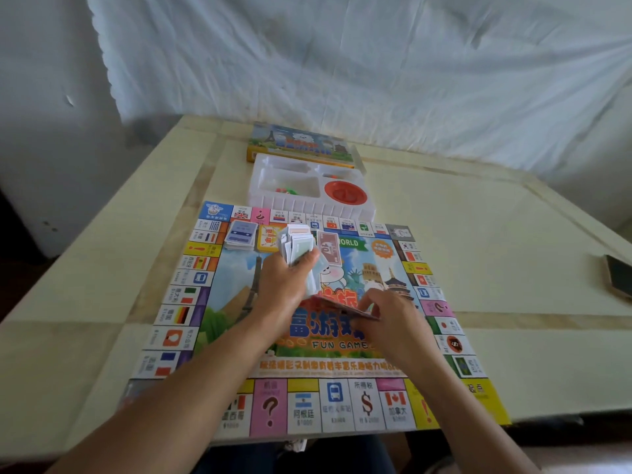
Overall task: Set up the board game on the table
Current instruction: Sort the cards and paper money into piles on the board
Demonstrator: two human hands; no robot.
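Left grip [284, 285] clamps play-money wad [297, 242], right grip [388, 314] pinches reddish notes [345, 307] (blurred, likely few); light, slippery paper, so squeeze stack edges.

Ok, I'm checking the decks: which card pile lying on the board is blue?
The blue pile, nearest the board's far-left corner; the yellow pile beside it is partly hidden behind the notes in the left hand.
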